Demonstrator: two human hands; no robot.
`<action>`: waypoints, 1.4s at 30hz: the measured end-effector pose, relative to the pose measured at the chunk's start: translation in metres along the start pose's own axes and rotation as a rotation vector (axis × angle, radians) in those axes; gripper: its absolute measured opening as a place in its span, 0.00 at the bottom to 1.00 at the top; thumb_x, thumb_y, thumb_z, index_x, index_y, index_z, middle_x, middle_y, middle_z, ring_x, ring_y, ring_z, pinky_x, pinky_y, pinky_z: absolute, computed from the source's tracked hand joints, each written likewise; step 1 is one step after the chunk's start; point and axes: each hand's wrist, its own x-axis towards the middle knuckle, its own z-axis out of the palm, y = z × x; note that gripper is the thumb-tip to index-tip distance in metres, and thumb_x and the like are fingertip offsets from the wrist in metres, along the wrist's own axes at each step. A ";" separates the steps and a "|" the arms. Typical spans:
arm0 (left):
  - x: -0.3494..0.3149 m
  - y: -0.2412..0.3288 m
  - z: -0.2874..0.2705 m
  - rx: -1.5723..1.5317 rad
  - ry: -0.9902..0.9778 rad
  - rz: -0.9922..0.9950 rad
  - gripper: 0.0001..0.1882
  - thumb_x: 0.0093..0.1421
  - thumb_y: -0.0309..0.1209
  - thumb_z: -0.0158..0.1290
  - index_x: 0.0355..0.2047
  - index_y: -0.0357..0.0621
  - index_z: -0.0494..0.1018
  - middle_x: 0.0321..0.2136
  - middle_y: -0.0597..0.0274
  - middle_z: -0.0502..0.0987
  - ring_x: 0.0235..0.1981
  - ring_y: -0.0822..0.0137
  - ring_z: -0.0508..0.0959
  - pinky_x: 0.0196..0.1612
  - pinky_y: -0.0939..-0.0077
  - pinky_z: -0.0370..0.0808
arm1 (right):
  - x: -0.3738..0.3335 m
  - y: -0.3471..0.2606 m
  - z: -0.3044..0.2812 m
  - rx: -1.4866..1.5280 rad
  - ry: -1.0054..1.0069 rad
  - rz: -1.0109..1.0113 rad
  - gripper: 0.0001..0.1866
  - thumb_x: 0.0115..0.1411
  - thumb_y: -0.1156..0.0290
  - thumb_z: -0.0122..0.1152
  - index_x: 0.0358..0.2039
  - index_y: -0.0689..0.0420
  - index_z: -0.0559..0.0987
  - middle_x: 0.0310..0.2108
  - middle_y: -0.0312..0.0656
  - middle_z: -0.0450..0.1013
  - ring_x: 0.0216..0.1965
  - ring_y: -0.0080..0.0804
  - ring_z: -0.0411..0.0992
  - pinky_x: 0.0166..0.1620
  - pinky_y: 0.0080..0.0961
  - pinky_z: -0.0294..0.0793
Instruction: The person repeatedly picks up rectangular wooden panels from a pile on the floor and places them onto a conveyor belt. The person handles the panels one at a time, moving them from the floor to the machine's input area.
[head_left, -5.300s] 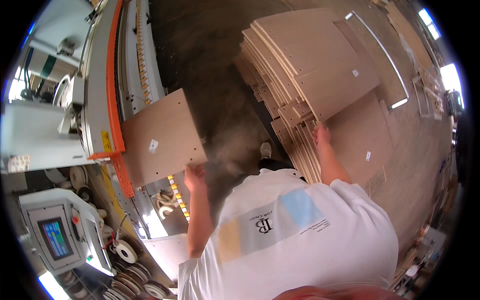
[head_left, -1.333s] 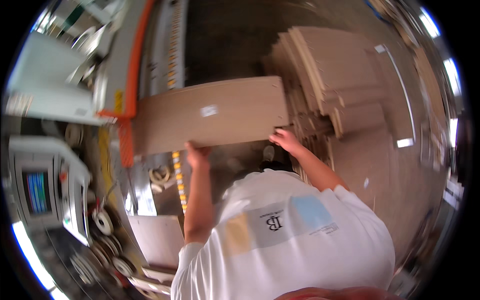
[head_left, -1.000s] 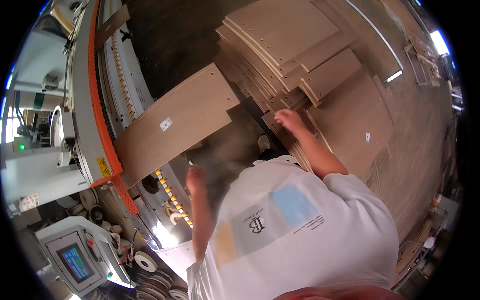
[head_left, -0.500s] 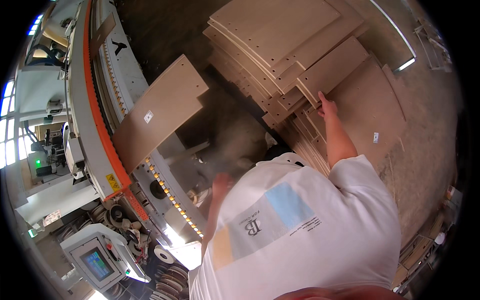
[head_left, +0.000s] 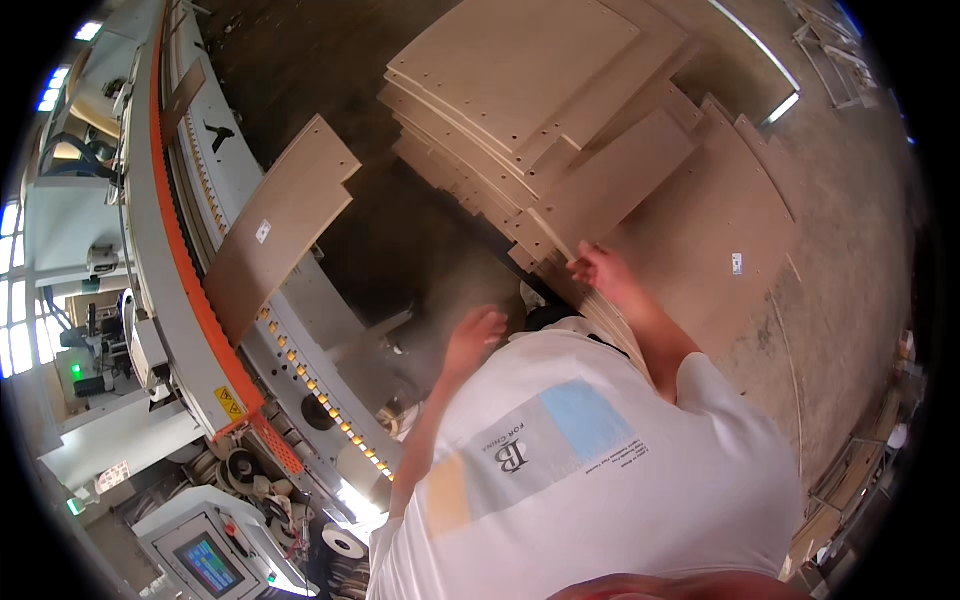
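Observation:
My right hand [head_left: 600, 268] grips the near corner of a narrow brown board [head_left: 625, 180], its fingers closed on the edge. The board lies tilted over the stack of drilled panels [head_left: 520, 70]. In front of my body, my left hand [head_left: 478, 328] hangs in the air, fingers loosely bent and somewhat apart, with nothing seen in it. It is apart from the board.
On the left runs a long edge-banding machine with an orange rail [head_left: 185, 230] and yellow rollers [head_left: 310, 380]. A notched brown panel [head_left: 275, 225] with a white label sticks out of it. A control screen [head_left: 208, 562] and tape rolls [head_left: 343, 542] stand at lower left.
My right hand has drawn the narrow board toward me and to the left, off its place on the stack. My left hand has risen and moved right, toward the board.

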 end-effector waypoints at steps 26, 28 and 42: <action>-0.233 -0.074 -0.092 -1.045 0.700 0.031 0.07 0.63 0.25 0.55 0.41 0.42 0.79 0.38 0.65 0.82 0.40 0.70 0.80 0.48 0.73 0.75 | 0.077 0.023 0.063 -0.805 0.194 -0.143 0.44 0.64 0.36 0.53 0.59 0.68 0.74 0.59 0.50 0.73 0.59 0.43 0.70 0.60 0.36 0.66; -0.247 -0.133 -0.089 -1.189 0.873 0.168 0.04 0.64 0.28 0.56 0.39 0.46 0.76 0.36 0.67 0.80 0.40 0.69 0.79 0.49 0.70 0.75 | 0.059 0.055 0.140 -0.886 0.185 -0.128 0.45 0.62 0.33 0.53 0.57 0.67 0.75 0.56 0.48 0.74 0.55 0.40 0.72 0.56 0.34 0.69; -0.252 -0.137 -0.089 -1.085 1.348 0.050 0.31 0.67 0.29 0.54 0.67 0.43 0.56 0.40 0.63 0.77 0.36 0.72 0.75 0.39 0.75 0.74 | -0.010 0.225 0.314 -1.206 -0.815 0.251 0.24 0.68 0.52 0.58 0.54 0.58 0.74 0.46 0.40 0.77 0.43 0.27 0.74 0.48 0.26 0.73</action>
